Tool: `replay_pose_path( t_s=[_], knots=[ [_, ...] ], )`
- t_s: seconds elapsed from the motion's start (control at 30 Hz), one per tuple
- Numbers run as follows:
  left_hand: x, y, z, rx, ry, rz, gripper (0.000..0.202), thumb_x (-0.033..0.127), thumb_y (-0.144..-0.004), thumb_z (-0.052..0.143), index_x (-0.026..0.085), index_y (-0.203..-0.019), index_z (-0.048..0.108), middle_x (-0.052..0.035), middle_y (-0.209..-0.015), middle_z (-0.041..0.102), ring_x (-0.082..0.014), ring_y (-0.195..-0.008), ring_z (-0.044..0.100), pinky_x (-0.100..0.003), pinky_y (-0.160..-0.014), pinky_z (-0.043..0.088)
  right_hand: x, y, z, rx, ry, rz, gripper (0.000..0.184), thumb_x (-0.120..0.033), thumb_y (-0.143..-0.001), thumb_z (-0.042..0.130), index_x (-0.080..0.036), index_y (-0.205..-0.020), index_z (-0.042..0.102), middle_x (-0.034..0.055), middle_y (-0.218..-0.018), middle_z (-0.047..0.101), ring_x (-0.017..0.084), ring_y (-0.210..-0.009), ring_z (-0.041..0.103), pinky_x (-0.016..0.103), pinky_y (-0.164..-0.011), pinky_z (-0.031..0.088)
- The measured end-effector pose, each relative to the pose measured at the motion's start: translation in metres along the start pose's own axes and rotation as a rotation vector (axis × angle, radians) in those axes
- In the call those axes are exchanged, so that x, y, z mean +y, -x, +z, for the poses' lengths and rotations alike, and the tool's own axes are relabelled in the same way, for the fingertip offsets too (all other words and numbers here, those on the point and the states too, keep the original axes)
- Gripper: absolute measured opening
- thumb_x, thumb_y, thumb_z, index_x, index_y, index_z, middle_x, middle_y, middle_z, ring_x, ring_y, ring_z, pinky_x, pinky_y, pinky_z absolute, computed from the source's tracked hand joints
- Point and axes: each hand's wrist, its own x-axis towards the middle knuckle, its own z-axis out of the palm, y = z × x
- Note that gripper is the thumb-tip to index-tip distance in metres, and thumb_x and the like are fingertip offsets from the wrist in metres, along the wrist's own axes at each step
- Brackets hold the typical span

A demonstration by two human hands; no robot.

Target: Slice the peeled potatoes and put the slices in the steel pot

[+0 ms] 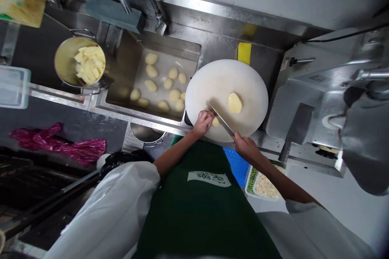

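Observation:
A round white cutting board (221,79) lies on the steel counter. My left hand (203,122) is curled over a piece of peeled potato (215,122) at the board's near edge. My right hand (245,147) grips the handle of a knife (220,118), whose blade lies across the board against that potato. A second peeled potato half (235,102) rests cut side down near the middle of the board, apart from both hands.
A sink (188,50) left of the board holds several peeled potatoes (151,85). A metal pot (65,62) of potato slices stands further left. A cleaver (296,129) and a slicing machine (334,97) are to the right. A tray (266,186) of shredded food sits below.

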Motion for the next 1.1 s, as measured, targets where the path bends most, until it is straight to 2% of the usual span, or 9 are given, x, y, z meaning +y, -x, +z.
replay_pose_path(
  t_s=[0.13, 0.2, 0.4, 0.47, 0.63, 0.7, 0.87, 0.93, 1.1],
  knots=[
    [-0.001, 0.002, 0.004, -0.010, -0.002, -0.013, 0.022, 0.020, -0.095, 0.042, 0.016, -0.109, 0.059, -0.0110, -0.102, 0.052, -0.0210, -0.101, 0.046, -0.041, -0.088, 0.044, 0.011, 0.033, -0.005, 0.011, -0.007, 0.012, 0.024, -0.029, -0.099, 0.024, -0.016, -0.103, 0.044, 0.0038, -0.066, 0.063, 0.017, -0.056, 0.058, 0.029, -0.053, 0.016],
    [-0.001, 0.002, 0.004, -0.007, 0.006, -0.017, 0.022, 0.020, -0.095, 0.043, 0.016, -0.109, 0.059, -0.0110, -0.102, 0.053, -0.0212, -0.101, 0.046, -0.041, -0.088, 0.044, 0.013, 0.039, -0.004, -0.001, -0.016, 0.007, 0.023, -0.029, -0.098, 0.025, -0.016, -0.103, 0.044, 0.0037, -0.066, 0.063, 0.016, -0.056, 0.058, 0.029, -0.053, 0.016],
    [0.001, 0.000, -0.002, -0.008, 0.020, 0.015, 0.020, 0.019, -0.095, 0.042, 0.015, -0.106, 0.059, -0.0111, -0.104, 0.053, -0.0205, -0.103, 0.046, -0.039, -0.089, 0.044, -0.007, -0.008, 0.001, 0.003, -0.003, -0.003, 0.019, -0.024, -0.097, 0.028, -0.015, -0.104, 0.044, 0.0064, -0.073, 0.065, 0.019, -0.067, 0.062, 0.029, -0.056, 0.020],
    [0.000, 0.000, -0.003, -0.010, 0.021, 0.012, 0.021, 0.019, -0.095, 0.042, 0.015, -0.105, 0.059, -0.0110, -0.104, 0.053, -0.0203, -0.103, 0.047, -0.039, -0.088, 0.044, -0.010, -0.011, -0.002, 0.019, 0.007, -0.006, 0.020, -0.024, -0.097, 0.027, -0.016, -0.103, 0.044, 0.0065, -0.072, 0.065, 0.018, -0.065, 0.062, 0.029, -0.056, 0.019],
    [-0.003, 0.002, 0.001, -0.015, 0.024, -0.002, 0.022, 0.021, -0.095, 0.041, 0.016, -0.107, 0.059, -0.0109, -0.101, 0.053, -0.0208, -0.101, 0.047, -0.040, -0.088, 0.044, 0.002, 0.030, -0.011, 0.026, -0.030, 0.005, 0.025, -0.030, -0.099, 0.023, -0.016, -0.099, 0.044, 0.0037, -0.064, 0.061, 0.015, -0.054, 0.057, 0.030, -0.054, 0.016],
    [-0.004, 0.003, 0.002, -0.008, 0.030, 0.001, 0.022, 0.021, -0.095, 0.042, 0.015, -0.107, 0.059, -0.0112, -0.101, 0.054, -0.0210, -0.101, 0.047, -0.041, -0.088, 0.044, 0.003, 0.033, -0.009, 0.001, -0.031, 0.014, 0.026, -0.031, -0.099, 0.023, -0.016, -0.100, 0.044, 0.0037, -0.064, 0.061, 0.016, -0.054, 0.056, 0.029, -0.053, 0.016],
    [-0.004, 0.004, 0.000, -0.042, 0.057, -0.010, 0.024, 0.022, -0.096, 0.041, 0.016, -0.112, 0.057, -0.0127, -0.108, 0.054, -0.0219, -0.106, 0.047, -0.043, -0.091, 0.043, -0.014, -0.005, 0.000, -0.020, -0.023, 0.020, 0.020, -0.025, -0.098, 0.027, -0.015, -0.104, 0.044, 0.0075, -0.074, 0.065, 0.018, -0.068, 0.062, 0.028, -0.057, 0.024],
    [-0.004, 0.004, -0.001, -0.051, 0.062, -0.005, 0.023, 0.022, -0.096, 0.040, 0.016, -0.112, 0.056, -0.0128, -0.108, 0.055, -0.0218, -0.106, 0.048, -0.043, -0.091, 0.043, -0.016, -0.010, -0.002, -0.015, -0.017, 0.021, 0.020, -0.025, -0.097, 0.028, -0.014, -0.104, 0.044, 0.0080, -0.075, 0.065, 0.018, -0.068, 0.062, 0.028, -0.057, 0.024],
    [-0.004, 0.003, 0.001, -0.050, 0.064, -0.010, 0.022, 0.022, -0.096, 0.041, 0.015, -0.109, 0.057, -0.0134, -0.107, 0.056, -0.0218, -0.105, 0.048, -0.043, -0.092, 0.042, -0.002, 0.028, -0.013, 0.001, -0.062, 0.018, 0.025, -0.030, -0.099, 0.023, -0.016, -0.101, 0.044, 0.0044, -0.065, 0.062, 0.016, -0.056, 0.057, 0.028, -0.054, 0.019]
  ],
)
